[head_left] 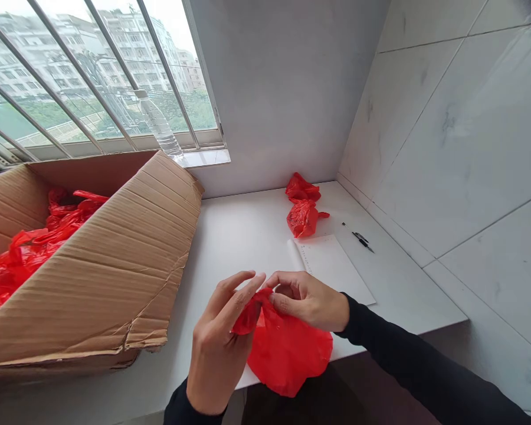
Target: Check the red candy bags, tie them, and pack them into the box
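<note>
A red plastic bag (292, 354) hangs at the front edge of the white table, its gathered top between my two hands. My left hand (223, 330) is curled round the bunched end on the left, with the index and middle fingers partly stretched out. The thumb and index finger of my right hand (303, 298) pinch the twisted neck of the bag. The lower part of the bag bulges out below my right hand and over the table's edge. What is inside the bag cannot be seen.
A cardboard box (115, 254) full of red bags (39, 242) stands on the left. Two crumpled red bags (303, 217) lie near the wall, by an open notebook (336, 260) and a black pen (361, 239). A water bottle (159, 125) stands on the windowsill.
</note>
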`<state>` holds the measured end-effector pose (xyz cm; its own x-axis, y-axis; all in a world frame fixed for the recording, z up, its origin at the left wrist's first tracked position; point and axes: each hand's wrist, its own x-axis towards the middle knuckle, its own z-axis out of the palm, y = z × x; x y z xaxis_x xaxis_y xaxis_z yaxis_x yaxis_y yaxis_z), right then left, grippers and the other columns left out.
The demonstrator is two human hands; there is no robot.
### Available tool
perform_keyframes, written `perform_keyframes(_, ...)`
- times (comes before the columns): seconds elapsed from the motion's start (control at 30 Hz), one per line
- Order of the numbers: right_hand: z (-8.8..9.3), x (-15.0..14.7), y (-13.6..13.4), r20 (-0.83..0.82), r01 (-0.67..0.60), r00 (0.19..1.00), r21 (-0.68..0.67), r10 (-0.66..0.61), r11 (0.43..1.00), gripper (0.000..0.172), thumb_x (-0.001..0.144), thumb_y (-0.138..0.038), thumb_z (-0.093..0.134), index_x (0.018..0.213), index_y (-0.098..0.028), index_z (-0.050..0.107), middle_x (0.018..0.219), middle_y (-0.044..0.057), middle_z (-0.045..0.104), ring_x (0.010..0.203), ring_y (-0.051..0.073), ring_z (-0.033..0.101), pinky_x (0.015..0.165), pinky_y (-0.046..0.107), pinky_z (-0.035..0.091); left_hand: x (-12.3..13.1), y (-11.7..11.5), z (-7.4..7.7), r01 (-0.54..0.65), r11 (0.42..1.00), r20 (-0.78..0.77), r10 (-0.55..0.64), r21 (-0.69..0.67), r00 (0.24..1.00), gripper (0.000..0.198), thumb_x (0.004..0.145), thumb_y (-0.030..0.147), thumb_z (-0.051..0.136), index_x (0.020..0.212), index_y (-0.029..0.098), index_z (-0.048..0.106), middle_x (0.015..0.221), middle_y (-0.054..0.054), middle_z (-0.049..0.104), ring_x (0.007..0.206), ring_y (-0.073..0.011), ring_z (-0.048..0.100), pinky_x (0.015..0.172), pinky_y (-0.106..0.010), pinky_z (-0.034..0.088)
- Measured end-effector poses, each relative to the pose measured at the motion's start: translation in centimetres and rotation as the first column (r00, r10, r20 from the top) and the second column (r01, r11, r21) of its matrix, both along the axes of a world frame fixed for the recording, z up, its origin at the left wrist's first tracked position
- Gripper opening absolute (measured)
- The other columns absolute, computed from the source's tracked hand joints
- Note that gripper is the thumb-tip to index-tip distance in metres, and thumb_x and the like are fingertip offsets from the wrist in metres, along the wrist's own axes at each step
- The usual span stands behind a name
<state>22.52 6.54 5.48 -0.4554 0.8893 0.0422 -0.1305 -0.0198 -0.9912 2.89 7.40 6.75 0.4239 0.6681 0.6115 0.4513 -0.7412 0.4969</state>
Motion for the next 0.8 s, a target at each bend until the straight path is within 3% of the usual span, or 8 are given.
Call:
perform_keyframes(0.13, 1.1, 0.4, -0.1, 0.138, 0.244, 0.955, 0.142, -0.264, 0.959, 0.019, 0.096, -0.039, 0.059, 0.094, -0.020, 0.057, 0.083, -0.001, 0.059, 0.074, 0.012, 0.054, 0.069, 0.027, 0.043, -0.9, 0.0, -0.8, 0.034, 0.995, -0.150, -0.048, -0.095, 0.988, 0.059, 0.099, 0.011, 0.047, 0.153, 0.031, 0.035, 0.139, -0.004, 0.059, 0.126, -0.0141, 0.058, 0.103, -0.025, 0.049)
perform_keyframes(0.2, 1.1, 1.0, -0.4, 0.209, 0.314, 0.910, 0.217, -0.358, 0.924, 0.014, 0.097, -0.034, 0.055, 0.093, -0.021, 0.056, 0.087, -0.001, 0.062, 0.080, 0.013, 0.058, 0.076, 0.029, 0.045, -2.2, -0.4, -1.7, 0.015, 0.994, -0.213, -0.038, -0.108, 0.976, 0.058, 0.101, 0.016, 0.043, 0.156, 0.030, 0.030, 0.144, -0.004, 0.056, 0.131, -0.0159, 0.054, 0.107, -0.029, 0.047)
perform_keyframes(0.33, -1.0, 3.4, -1.5, 0.413, 0.369, 0.782, 0.298, -0.467, 0.880, 0.012, 0.099, -0.032, 0.050, 0.090, -0.023, 0.053, 0.082, -0.002, 0.061, 0.079, 0.015, 0.058, 0.076, 0.031, 0.046, -6.6, -1.7, -4.3, -0.132, 0.989, -0.299, 0.109, -0.059, 0.948, 0.051, 0.102, 0.023, 0.042, 0.152, 0.033, 0.039, 0.145, -0.002, 0.057, 0.132, -0.0192, 0.053, 0.110, -0.035, 0.046)
perform_keyframes(0.43, -3.1, 4.6, -2.3, 0.510, 0.437, 0.696, 0.259, -0.506, 0.862, 0.018, 0.101, -0.038, 0.045, 0.089, -0.024, 0.049, 0.080, -0.001, 0.059, 0.074, 0.016, 0.057, 0.069, 0.032, 0.046, -8.3, -2.6, -5.5, -0.276, 0.951, -0.300, 0.226, -0.136, 0.927, 0.044, 0.102, 0.029, 0.044, 0.145, 0.038, 0.048, 0.140, 0.001, 0.060, 0.128, -0.0190, 0.057, 0.105, -0.035, 0.050)
perform_keyframes(0.53, -3.7, 3.3, -3.1, 0.432, 0.503, 0.701, 0.264, -0.567, 0.823, 0.017, 0.102, -0.040, 0.042, 0.096, -0.025, 0.046, 0.104, 0.004, 0.065, 0.091, 0.019, 0.063, 0.075, 0.034, 0.051, -6.5, -2.6, -5.7, -0.248, 0.947, -0.217, 0.203, -0.206, 0.955, 0.043, 0.104, 0.032, 0.036, 0.145, 0.038, 0.048, 0.148, 0.001, 0.055, 0.136, -0.0199, 0.050, 0.110, -0.039, 0.047)
perform_keyframes(0.63, -4.3, -0.2, -3.7, 0.341, 0.451, 0.727, 0.417, -0.596, 0.789, 0.008, 0.102, -0.033, 0.044, 0.106, -0.026, 0.043, 0.133, 0.008, 0.059, 0.119, 0.021, 0.060, 0.094, 0.038, 0.053, -3.2, -2.3, -6.5, -0.109, 0.986, -0.271, 0.071, -0.129, 0.960, 0.052, 0.102, 0.033, 0.039, 0.154, 0.031, 0.034, 0.158, -0.003, 0.044, 0.147, -0.0241, 0.037, 0.116, -0.047, 0.040)
perform_keyframes(0.7, -5.6, -2.4, -4.2, 0.349, 0.349, 0.728, 0.553, -0.591, 0.756, 0.008, 0.100, -0.025, 0.044, 0.108, -0.026, 0.044, 0.137, 0.010, 0.057, 0.128, 0.022, 0.056, 0.103, 0.040, 0.051, -1.6, -2.2, -8.1, -0.074, 0.996, -0.405, 0.052, -0.040, 0.913, 0.057, 0.101, 0.029, 0.043, 0.157, 0.028, 0.029, 0.157, -0.005, 0.045, 0.147, -0.0250, 0.037, 0.115, -0.049, 0.041)
perform_keyframes(0.8, -9.2, -4.2, -5.0, 0.442, 0.291, 0.616, 0.641, -0.652, 0.710, 0.009, 0.098, -0.022, 0.045, 0.106, -0.026, 0.048, 0.141, 0.010, 0.058, 0.132, 0.025, 0.055, 0.102, 0.043, 0.055, -1.1, -2.4, -11.2, -0.098, 0.988, -0.484, 0.143, 0.118, 0.863, 0.059, 0.099, 0.024, 0.043, 0.156, 0.021, 0.029, 0.154, -0.005, 0.048, 0.144, -0.0221, 0.042, 0.114, -0.042, 0.042)
